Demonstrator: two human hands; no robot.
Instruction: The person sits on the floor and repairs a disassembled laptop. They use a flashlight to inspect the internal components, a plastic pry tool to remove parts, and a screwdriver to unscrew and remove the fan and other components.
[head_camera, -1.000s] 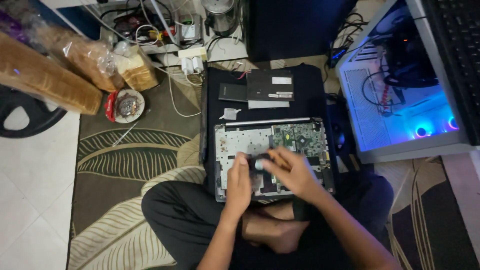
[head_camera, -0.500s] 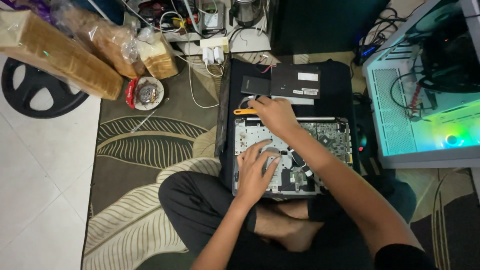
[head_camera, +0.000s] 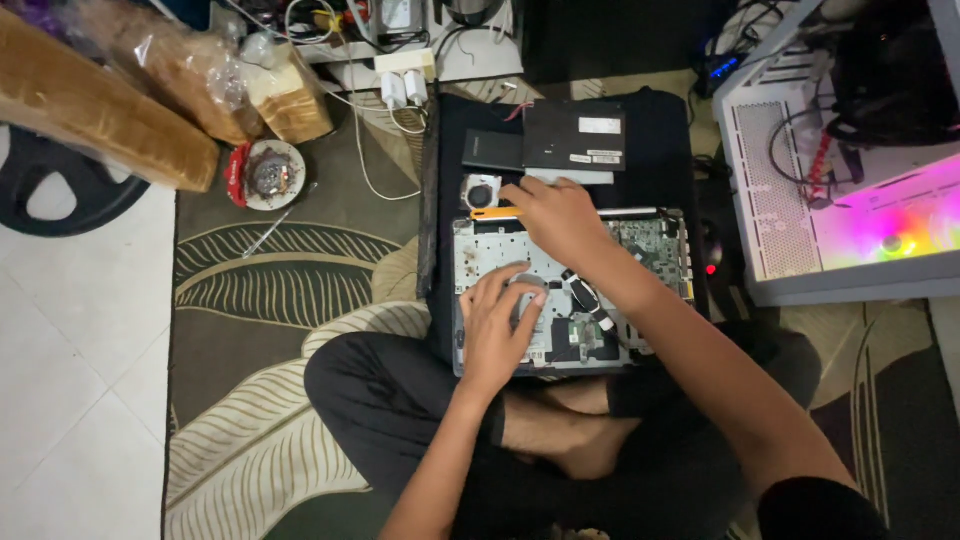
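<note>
Two black flat parts (head_camera: 548, 140) with white labels are laid above the opened laptop (head_camera: 570, 290), which is set on a black mat on the rug. One orange tool (head_camera: 497, 212) is pinched in the closed grip of the right hand (head_camera: 556, 218). The left hand (head_camera: 500, 325) is spread open and pressed on the laptop's inside.

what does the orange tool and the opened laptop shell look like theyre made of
Orange tool under the right hand: probably plastic, going by its flat, uniform bright colour, though metal cannot be ruled out. Opened laptop shell: pale grey, matte, likely plastic or painted metal; the look leaves it open.
</note>
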